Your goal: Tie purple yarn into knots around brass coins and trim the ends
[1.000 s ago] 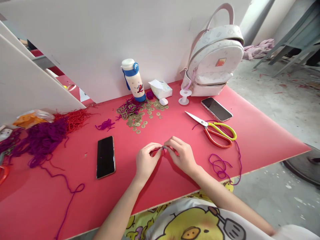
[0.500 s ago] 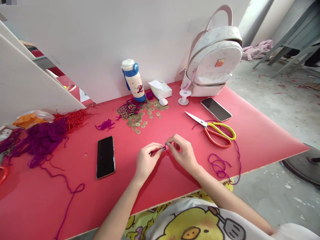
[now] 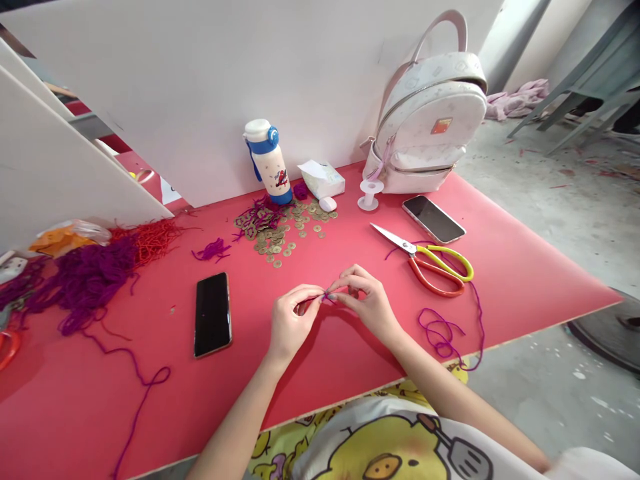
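Note:
Over the middle of the red tabletop, my left hand pinches a short piece of purple yarn between thumb and fingers. From the other side my right hand pinches the same yarn, its fingertips almost touching the left ones. A small crossing or loop of yarn shows between them, but its details are too small to make out. Beyond the hands lies a pile of brass coins with holes, partly tied with purple yarn. Scissors with one yellow and one red handle rest to the right, across a strand of yarn.
A black phone lies left of my hands, another phone at the right. Behind stand a bottle, a tissue pack, a white spool and a backpack. Purple yarn heaps at the left; loose yarn coils near the front edge.
My right hand has shifted slightly, its fingertips now closer to the left ones on the yarn. More of the purple yarn shows between them. The view has moved very slightly.

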Motion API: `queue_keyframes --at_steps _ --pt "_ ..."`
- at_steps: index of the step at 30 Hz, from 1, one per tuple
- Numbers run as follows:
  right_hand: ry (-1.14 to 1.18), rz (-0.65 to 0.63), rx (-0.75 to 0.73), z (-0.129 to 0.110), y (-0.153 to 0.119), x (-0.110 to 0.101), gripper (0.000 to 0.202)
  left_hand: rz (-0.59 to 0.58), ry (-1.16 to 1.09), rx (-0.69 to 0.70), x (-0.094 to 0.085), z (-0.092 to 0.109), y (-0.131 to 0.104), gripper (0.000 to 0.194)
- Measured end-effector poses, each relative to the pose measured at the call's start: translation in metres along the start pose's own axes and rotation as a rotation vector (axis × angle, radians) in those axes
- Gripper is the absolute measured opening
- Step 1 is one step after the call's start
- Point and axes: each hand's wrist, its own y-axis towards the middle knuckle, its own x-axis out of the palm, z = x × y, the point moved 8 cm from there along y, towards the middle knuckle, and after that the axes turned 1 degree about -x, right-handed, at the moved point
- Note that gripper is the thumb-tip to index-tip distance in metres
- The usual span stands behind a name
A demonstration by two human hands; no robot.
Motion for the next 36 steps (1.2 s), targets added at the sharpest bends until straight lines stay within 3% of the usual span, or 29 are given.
queue_keyframes --at_steps 14,20,27,32,36 --pt "0.054 -0.115 0.105 0.012 0.0 0.007 0.015 -0.073 -0.024 0.048 0.003 0.0 0.004 0.013" --pt "-0.072 -0.126 0.032 0.007 -0.004 0.013 0.011 -0.007 -0.038 0.027 0.002 -0.002 0.004 0.007" --pt "-0.167 -0.05 0.009 0.008 -0.005 0.007 0.016 0.053 -0.054 -0.058 -0.004 -0.007 0.003 0.009" --pt "-0.13 -0.184 0.035 0.008 -0.005 0.016 0.019 0.086 -0.14 -0.135 -0.008 -0.013 0.004 0.009" --pt "-0.11 -0.217 0.021 0.004 -0.005 0.02 0.024 0.04 -0.213 -0.195 -0.003 -0.017 0.003 0.008"
